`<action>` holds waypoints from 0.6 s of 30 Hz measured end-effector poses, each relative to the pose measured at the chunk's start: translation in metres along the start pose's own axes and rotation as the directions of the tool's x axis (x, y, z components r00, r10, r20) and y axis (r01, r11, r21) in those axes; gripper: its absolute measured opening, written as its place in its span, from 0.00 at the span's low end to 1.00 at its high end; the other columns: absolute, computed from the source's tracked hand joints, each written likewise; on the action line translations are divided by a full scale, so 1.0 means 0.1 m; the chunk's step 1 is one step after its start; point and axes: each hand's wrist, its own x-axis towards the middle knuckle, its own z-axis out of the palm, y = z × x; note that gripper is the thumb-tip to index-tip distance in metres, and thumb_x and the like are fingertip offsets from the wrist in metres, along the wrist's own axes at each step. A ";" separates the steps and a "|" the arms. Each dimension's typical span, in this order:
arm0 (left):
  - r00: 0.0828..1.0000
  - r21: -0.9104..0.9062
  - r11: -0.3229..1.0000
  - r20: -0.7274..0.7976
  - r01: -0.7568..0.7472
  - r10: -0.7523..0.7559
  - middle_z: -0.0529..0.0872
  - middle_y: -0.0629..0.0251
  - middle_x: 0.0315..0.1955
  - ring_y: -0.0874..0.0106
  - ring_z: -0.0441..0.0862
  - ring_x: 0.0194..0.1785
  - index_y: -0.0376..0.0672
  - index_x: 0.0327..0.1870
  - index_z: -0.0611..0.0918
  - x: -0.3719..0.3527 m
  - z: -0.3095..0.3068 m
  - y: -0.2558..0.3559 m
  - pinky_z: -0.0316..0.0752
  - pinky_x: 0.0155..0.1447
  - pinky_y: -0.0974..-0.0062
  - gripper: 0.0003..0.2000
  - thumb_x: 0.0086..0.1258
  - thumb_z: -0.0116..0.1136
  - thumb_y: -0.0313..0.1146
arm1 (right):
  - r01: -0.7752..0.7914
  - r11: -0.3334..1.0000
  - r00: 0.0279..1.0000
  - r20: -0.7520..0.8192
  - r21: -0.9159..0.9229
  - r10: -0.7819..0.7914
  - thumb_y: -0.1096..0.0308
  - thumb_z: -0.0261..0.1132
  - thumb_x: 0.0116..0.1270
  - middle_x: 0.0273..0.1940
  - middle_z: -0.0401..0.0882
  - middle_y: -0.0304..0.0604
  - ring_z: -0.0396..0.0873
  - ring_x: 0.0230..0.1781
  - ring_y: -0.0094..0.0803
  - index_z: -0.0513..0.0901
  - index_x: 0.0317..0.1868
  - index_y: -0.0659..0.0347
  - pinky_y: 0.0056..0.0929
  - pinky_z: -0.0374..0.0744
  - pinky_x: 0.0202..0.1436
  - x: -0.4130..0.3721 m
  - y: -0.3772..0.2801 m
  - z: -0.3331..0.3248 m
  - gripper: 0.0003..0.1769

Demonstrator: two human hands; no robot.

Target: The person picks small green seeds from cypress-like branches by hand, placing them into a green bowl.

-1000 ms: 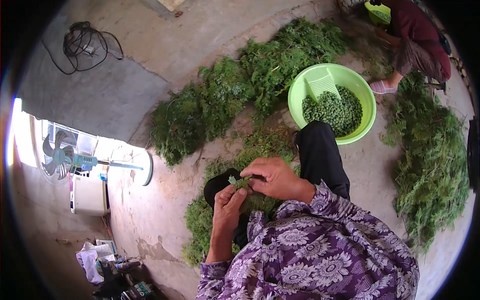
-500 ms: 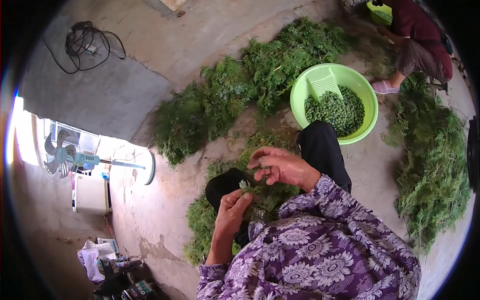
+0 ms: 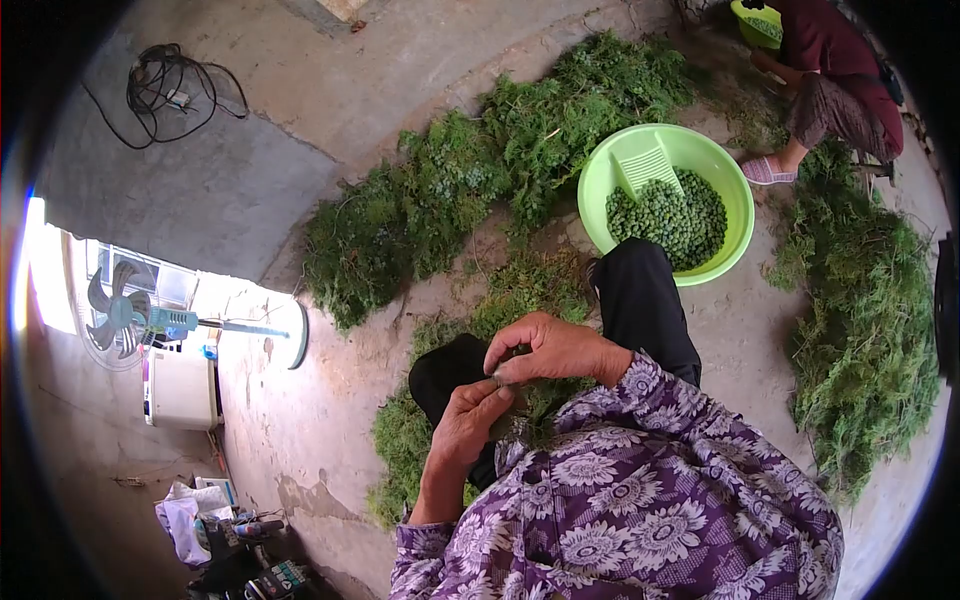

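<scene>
My left hand (image 3: pixel 468 420) is closed on a green sprig (image 3: pixel 540 405), whose leafy part hangs over my lap. Thumb and forefinger of my right hand (image 3: pixel 555 350) are pinched together at the left fingertips, on the small pale green berries there; the fingers mostly cover them. Beyond my right knee stands a light green plastic basin (image 3: pixel 742 235) with a ribbed washboard (image 3: pixel 648 168) moulded into its side. Loose round green berries (image 3: pixel 675 225) lie heaped in it.
Piles of leafy branches lie ahead (image 3: pixel 455 190) and at the right (image 3: pixel 860 320). Another person (image 3: pixel 840 70) sits at the upper right by a smaller green basin (image 3: pixel 755 30). A standing fan (image 3: pixel 125 310), a coiled black cable (image 3: pixel 165 90) and a white box (image 3: pixel 182 388) are on the left.
My right hand has come down from above the sprig to the left fingertips, and its spread fingers have closed into a pinch. The left hand has stayed almost still.
</scene>
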 end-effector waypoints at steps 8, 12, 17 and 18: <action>0.980 -0.068 0.988 0.134 -0.138 0.146 0.81 0.70 0.28 0.84 0.73 0.29 0.34 0.35 0.80 -0.14 0.02 0.15 0.68 0.35 0.86 0.10 0.66 0.50 0.32 | -0.225 0.727 0.898 -0.152 0.649 0.414 0.70 0.57 0.59 0.31 0.77 0.38 0.74 0.25 0.19 0.75 0.41 0.64 0.16 0.73 0.27 0.04 0.39 0.06 0.10; 0.988 -0.145 0.980 0.062 -0.133 0.143 0.81 0.70 0.27 0.85 0.72 0.29 0.34 0.36 0.80 -0.10 0.00 0.09 0.67 0.34 0.86 0.10 0.66 0.51 0.33 | -0.158 0.656 0.922 -0.128 0.738 0.366 0.72 0.56 0.59 0.33 0.76 0.40 0.76 0.29 0.21 0.73 0.42 0.64 0.15 0.75 0.28 -0.04 0.27 -0.01 0.10; 0.996 -0.124 0.989 -0.002 -0.084 0.084 0.81 0.70 0.25 0.84 0.72 0.28 0.34 0.34 0.80 -0.01 -0.03 -0.05 0.66 0.32 0.86 0.10 0.65 0.52 0.34 | -0.236 0.769 0.959 0.013 0.594 0.283 0.68 0.60 0.56 0.35 0.75 0.39 0.74 0.29 0.20 0.74 0.43 0.63 0.15 0.71 0.25 -0.09 0.10 0.00 0.14; 0.998 -0.124 0.990 -0.026 -0.063 0.060 0.82 0.67 0.26 0.81 0.75 0.30 0.34 0.34 0.80 0.00 -0.02 -0.05 0.69 0.35 0.85 0.11 0.64 0.53 0.34 | -0.236 0.856 0.966 0.013 0.459 0.260 0.66 0.62 0.55 0.36 0.75 0.38 0.73 0.30 0.19 0.75 0.42 0.63 0.15 0.71 0.26 -0.10 0.05 0.01 0.14</action>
